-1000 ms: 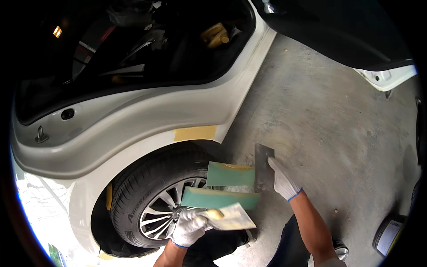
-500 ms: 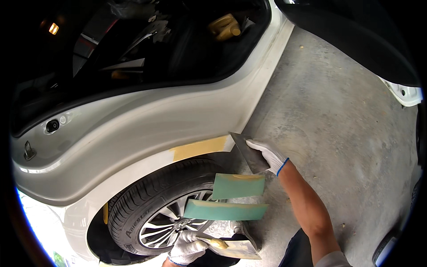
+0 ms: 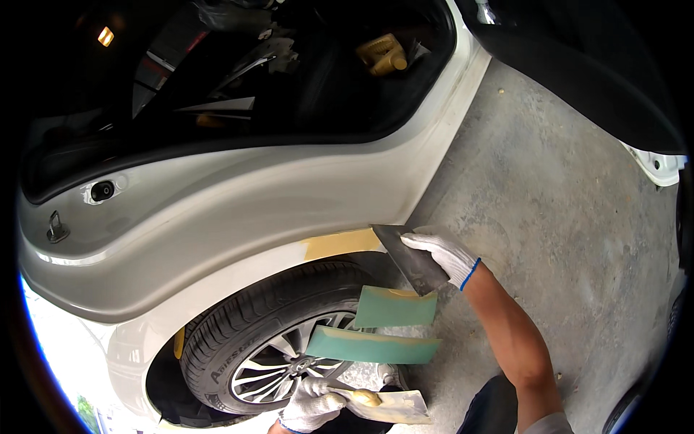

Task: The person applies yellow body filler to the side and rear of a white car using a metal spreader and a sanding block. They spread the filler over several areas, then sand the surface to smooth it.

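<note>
My right hand [image 3: 447, 254], in a white knit glove with a blue cuff, grips a dark flat spreader [image 3: 410, 262]. The spreader's far corner meets the right end of a yellowish putty patch [image 3: 340, 244] on the white wheel-arch edge [image 3: 249, 275]. Low in the view, my left hand [image 3: 312, 406], gloved too, is closed on a pale flat putty board [image 3: 402, 411]. A lump of yellowish putty [image 3: 366, 397] sits on that board. Between the hands are two green strips [image 3: 396, 309] with yellowish upper edges, in front of the wheel; what holds them up cannot be made out.
The tyre [image 3: 249, 318] and spoked rim [image 3: 300, 365] lie below the arch. Above is the car's dark opening, with a yellow-brown bottle [image 3: 383, 54] inside. A dark panel [image 3: 578, 65] hangs at upper right. Grey concrete floor [image 3: 564, 202] stretches along the right.
The view has shifted, so the car appears farther right. Relative to the arch, the right hand's spreader has moved left, from beside the putty patch onto its right end. Both grips are unchanged.
</note>
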`<state>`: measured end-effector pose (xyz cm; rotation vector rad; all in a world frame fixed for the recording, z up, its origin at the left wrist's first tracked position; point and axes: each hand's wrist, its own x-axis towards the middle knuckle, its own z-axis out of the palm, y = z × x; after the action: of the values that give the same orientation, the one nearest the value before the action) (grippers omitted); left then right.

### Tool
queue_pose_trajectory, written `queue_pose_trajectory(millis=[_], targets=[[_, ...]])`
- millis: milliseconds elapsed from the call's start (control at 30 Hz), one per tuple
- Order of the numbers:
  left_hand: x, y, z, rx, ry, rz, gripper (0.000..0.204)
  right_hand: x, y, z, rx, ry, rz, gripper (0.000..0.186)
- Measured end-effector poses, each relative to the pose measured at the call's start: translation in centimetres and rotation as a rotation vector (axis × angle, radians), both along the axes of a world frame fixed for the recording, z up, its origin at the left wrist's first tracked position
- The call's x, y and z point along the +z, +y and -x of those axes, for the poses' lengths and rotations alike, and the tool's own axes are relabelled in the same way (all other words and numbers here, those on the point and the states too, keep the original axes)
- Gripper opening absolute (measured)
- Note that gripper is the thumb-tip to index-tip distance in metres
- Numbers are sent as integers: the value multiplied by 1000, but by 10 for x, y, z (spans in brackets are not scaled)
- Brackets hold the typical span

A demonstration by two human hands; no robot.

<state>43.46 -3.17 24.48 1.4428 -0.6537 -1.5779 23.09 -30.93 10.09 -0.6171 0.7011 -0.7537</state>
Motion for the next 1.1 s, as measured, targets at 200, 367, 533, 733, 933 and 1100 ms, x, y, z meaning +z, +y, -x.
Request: queue_pose_trajectory(millis=[200,367,533,733,933,1100], targets=[[-1,6,-3,1,55,-9,53,-4,6,-3,-20,-17,-25,28],[0,8,-3,-1,35,-8,55,1,14,-9,-54,-58,-15,26],[4,7,-4,-29,9,-50,57,-7,11,-8,-53,-124,-84,25],[3,9,-4,-11,75,25,57,-21,13,-1,-102,-199,-266,19],[0,16,-11,-1,113,5,53,-39,20,-11,-99,-169,-196,24],[-4,20,-13,4,125,30,53,-24,25,-30,-189,-115,-66,21]])
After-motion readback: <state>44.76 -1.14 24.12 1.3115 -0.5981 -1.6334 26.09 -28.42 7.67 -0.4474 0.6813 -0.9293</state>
